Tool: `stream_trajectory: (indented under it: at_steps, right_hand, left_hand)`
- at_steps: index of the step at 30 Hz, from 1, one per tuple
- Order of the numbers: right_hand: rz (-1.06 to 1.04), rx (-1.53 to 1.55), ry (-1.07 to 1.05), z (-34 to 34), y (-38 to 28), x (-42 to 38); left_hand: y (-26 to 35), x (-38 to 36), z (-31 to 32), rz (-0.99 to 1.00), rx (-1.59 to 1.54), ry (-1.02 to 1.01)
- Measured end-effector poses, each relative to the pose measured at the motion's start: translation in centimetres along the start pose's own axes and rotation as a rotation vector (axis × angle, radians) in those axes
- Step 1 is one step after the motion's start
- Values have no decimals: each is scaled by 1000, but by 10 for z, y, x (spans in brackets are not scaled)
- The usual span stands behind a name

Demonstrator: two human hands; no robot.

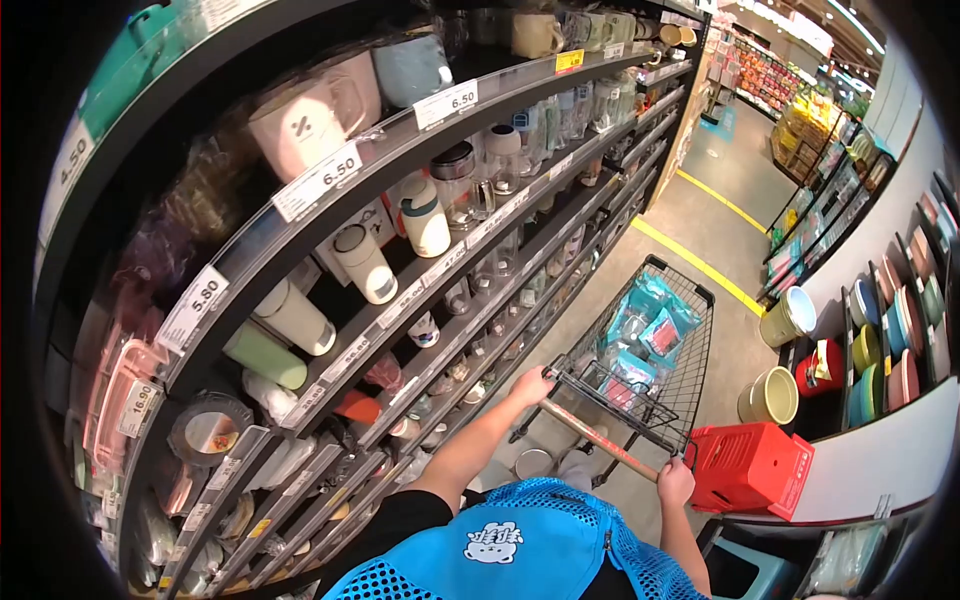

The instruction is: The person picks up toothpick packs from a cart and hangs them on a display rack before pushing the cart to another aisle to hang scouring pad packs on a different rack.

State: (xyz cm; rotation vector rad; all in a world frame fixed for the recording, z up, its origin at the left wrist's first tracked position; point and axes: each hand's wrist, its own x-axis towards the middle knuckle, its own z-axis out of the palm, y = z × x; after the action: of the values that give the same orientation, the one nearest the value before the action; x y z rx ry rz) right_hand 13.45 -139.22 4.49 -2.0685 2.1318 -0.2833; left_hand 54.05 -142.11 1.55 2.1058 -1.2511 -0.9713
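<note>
My left hand [532, 386] is closed round the left end of the shopping cart's handle [605, 441], and my right hand [675, 482] is closed round its right end. The black wire cart [690, 350] stands ahead of me, tilted in view. Inside it lie several blue and clear plastic packages [640, 335]. A blue mesh garment [440, 545] with a white cartoon print covers the front of my body.
Shelves on the left hold mugs [305, 120], bottles [427, 225] and glasses. At right stand a red plastic box [750, 468], pale buckets [775, 395] and shelves of bowls. An aisle floor [715, 225] with yellow lines runs ahead.
</note>
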Motion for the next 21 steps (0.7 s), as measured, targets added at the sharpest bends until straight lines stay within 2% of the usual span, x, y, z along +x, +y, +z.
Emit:
stream_trajectory:
  at_steps: [5, 8, 16, 21]
  right_hand:
    - [12, 15, 10, -3, 15, 67]
    - [20, 35, -6, -6, 22, 116]
    - [19, 63, -84, -6, 60, 244]
    - [16, 63, -109, -9, 76, 319]
  left_hand:
    - [48, 56, 14, 0, -6, -8]
    - [72, 102, 31, 62, 48, 53]
    - [152, 214, 64, 79, 65, 17]
    - [191, 278, 89, 26, 72, 0]
